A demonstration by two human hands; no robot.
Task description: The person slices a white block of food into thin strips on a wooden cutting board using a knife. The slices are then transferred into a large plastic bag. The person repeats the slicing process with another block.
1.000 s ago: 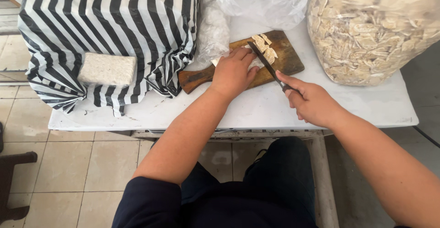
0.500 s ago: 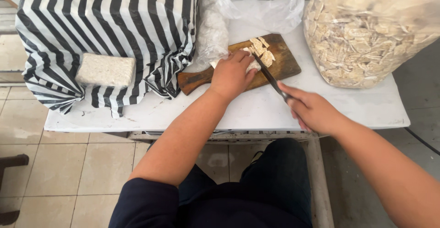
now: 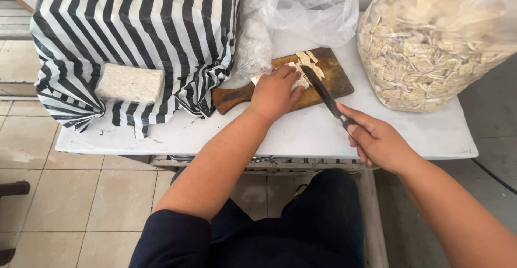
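Observation:
A brown wooden cutting board [image 3: 336,79] lies on the white table [image 3: 301,133]. My left hand [image 3: 274,93] presses down on a pale block [image 3: 298,82] on the board, covering most of it. Several cut pale slices [image 3: 311,61] lie at the board's far side. My right hand [image 3: 379,141] grips the handle of a dark-bladed knife [image 3: 320,89], whose blade angles up toward the block, right beside my left fingers.
A black-and-white striped plastic sheet [image 3: 145,42] covers the table's left part, with a pale wrapped block [image 3: 130,83] on it. A large clear bag of pale chips [image 3: 431,42] stands at the right. A crumpled clear bag [image 3: 307,9] sits behind the board. Tiled floor [image 3: 70,203] lies below.
My right hand has drawn the knife back slightly toward me and the blade sits beside the block. My left hand keeps pressing the block. The view shifted a little.

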